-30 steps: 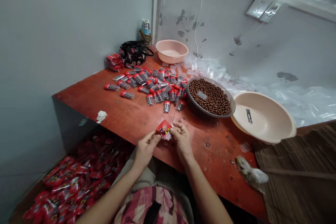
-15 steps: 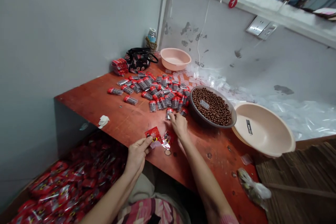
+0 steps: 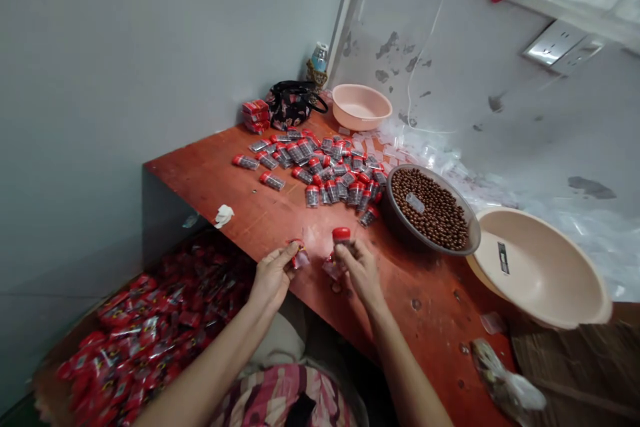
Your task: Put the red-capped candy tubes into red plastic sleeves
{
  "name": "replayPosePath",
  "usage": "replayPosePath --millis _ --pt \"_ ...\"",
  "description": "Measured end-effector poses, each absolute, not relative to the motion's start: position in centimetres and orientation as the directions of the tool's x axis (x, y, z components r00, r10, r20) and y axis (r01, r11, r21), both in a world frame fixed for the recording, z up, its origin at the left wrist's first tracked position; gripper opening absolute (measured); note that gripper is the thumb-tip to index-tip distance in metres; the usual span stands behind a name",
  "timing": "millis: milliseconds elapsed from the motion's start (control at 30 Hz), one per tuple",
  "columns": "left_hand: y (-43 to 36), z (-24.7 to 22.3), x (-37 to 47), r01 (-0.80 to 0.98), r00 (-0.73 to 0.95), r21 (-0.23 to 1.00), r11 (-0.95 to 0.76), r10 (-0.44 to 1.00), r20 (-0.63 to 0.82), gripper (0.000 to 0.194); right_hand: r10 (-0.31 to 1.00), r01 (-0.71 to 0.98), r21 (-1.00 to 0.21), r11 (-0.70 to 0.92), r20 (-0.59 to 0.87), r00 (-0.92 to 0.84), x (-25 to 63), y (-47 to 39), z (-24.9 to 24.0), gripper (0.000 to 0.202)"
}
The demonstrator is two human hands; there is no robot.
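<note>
Near the front edge of the red table (image 3: 197,167), my left hand (image 3: 274,272) pinches a small red printed packet (image 3: 301,257). To its right, my right hand (image 3: 361,267) holds a small clear jar with a red lid (image 3: 341,234), lid up. Another red and clear packet (image 3: 331,268) lies on the table by my right fingers. Beyond both hands is a pile of red-lidded jars (image 3: 330,170) with dark contents, some lying and some upright.
A grey bowl of brown balls (image 3: 435,210) and a large cream basin (image 3: 545,267) stand right. A pink basin (image 3: 361,107) and black bag (image 3: 290,105) are at the back. Red packets (image 3: 150,333) fill a container below left. A tied plastic bag (image 3: 505,380) lies right.
My right hand has lifted a jar from the near side of the pile and brought it closer. The packet in my left hand has turned. The camera view has shifted left.
</note>
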State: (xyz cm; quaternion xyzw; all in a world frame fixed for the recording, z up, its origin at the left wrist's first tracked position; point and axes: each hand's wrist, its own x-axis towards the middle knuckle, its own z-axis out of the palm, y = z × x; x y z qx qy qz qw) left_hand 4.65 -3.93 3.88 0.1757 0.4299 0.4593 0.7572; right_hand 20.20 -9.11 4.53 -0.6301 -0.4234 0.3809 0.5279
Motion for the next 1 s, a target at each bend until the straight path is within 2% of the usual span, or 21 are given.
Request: replayPosePath --millis 67,100,333,500,667,767,900,1000 --pt "-3.9 3.8 4.9 -0.582 0.208 0.63 0.514 0.843 -0.496 0.018 0.952 -0.05 -0.995 -0.09 -0.101 0.29 18.3 -11.8 4.4 0.021" --pt "-3.9 3.7 5.1 -0.599 0.21 0.618 0.51 0.844 -0.494 0.017 0.954 -0.082 -0.992 -0.099 -0.118 0.276 17.4 -12.9 4.3 0.02" --pt "-4.8 4.0 6.3 -0.603 0.262 0.609 0.515 0.849 -0.459 0.018 0.931 0.045 -0.991 -0.124 -0.101 0.352 14.8 -14.3 3.6 0.02" --pt "-5.9 4.7 7.0 -0.59 0.287 0.64 0.492 0.869 -0.403 0.018 0.934 0.021 -0.99 -0.136 -0.121 0.336 15.2 -14.0 3.3 0.02" --pt "-6.3 5.0 7.2 -0.577 0.325 0.677 0.458 0.888 -0.324 0.017 0.924 -0.09 -0.99 -0.106 -0.131 0.359 15.4 -14.2 3.2 0.019" --pt "-6.5 5.2 7.2 -0.548 0.398 0.682 0.485 0.868 -0.298 0.018 0.898 0.035 -0.996 -0.082 -0.059 0.436 15.7 -14.2 3.1 0.018" --pt "-6.8 5.2 7.4 -0.436 0.48 0.713 0.549 0.812 -0.332 0.02 0.893 0.226 -0.973 -0.041 0.066 0.445 16.0 -14.4 3.0 0.017" --pt "-7.0 5.2 7.5 -0.391 0.496 0.727 0.564 0.794 -0.35 0.018 0.901 0.149 -0.988 -0.036 0.033 0.433 16.1 -14.4 2.9 0.017"
